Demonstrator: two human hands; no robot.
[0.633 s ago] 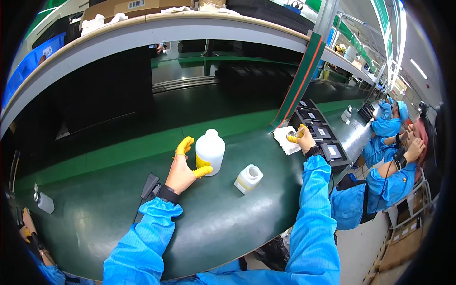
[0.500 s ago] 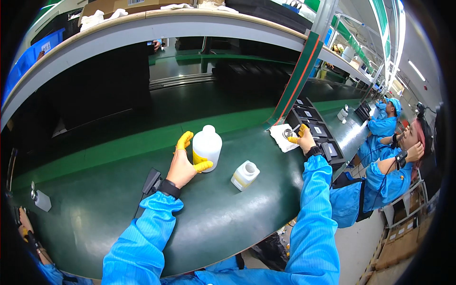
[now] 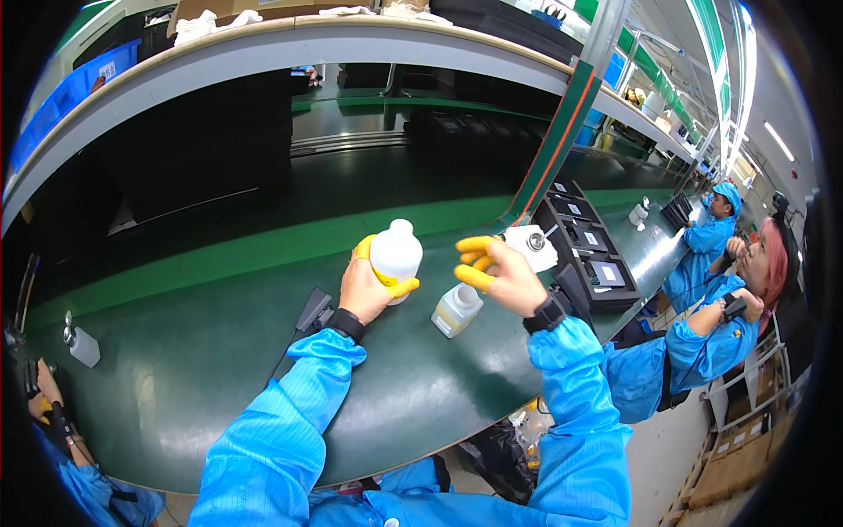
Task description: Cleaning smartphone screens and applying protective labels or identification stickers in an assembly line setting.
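Observation:
My left hand, with yellow finger cots, is wrapped round a round white plastic bottle. The bottle stands nearly upright, and its base is partly hidden by the fingers. My right hand, also in yellow finger cots, hangs with nothing in it and its fingers apart. Just below and left of it, a small square, translucent open-necked bottle stands on the green table. Beyond the right hand, a small round metal piece with a stem rests on a white cloth.
A black divided tray holds dark flat devices at right. A green post rises behind the cloth. A dark device with a cable lies by my left wrist. Another white bottle stands far left. Co-workers in blue sit at right and left.
My right hand has moved left, away from the cloth and the metal piece, toward the small bottle. My left hand has closed round the white bottle.

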